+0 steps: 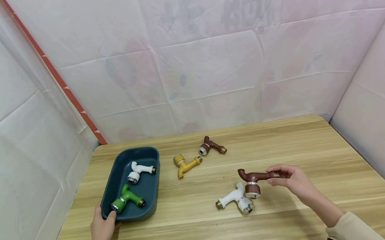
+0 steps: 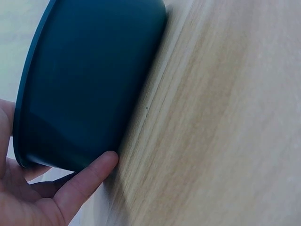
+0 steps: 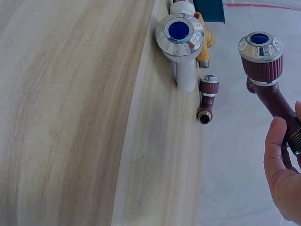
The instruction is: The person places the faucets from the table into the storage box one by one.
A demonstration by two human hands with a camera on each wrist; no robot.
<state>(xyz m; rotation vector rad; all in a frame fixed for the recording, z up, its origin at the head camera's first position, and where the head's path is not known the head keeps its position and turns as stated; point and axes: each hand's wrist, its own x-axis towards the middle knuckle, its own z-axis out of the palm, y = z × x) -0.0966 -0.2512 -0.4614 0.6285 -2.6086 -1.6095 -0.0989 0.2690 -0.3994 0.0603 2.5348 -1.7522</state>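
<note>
My right hand (image 1: 299,185) pinches a dark brown faucet (image 1: 258,176) by its threaded end, holding it above the table with its ribbed knob hanging down. Just left of it, a white faucet (image 1: 230,198) lies on the wood. At the left, my left hand (image 1: 102,231) grips the near-left corner of a dark blue plastic basin (image 1: 157,204), thumb at the rim; the left wrist view shows fingers against the basin's outer wall (image 2: 89,84). Inside the basin lie a green faucet (image 1: 127,197) and another white faucet (image 1: 142,168).
Farther back on the wooden table (image 1: 200,236) lie a yellow faucet (image 1: 186,165) and a second brown faucet (image 1: 212,145). White sheeting (image 1: 207,69) hangs behind the table and at both sides, with a red strip (image 1: 59,78) at the back left.
</note>
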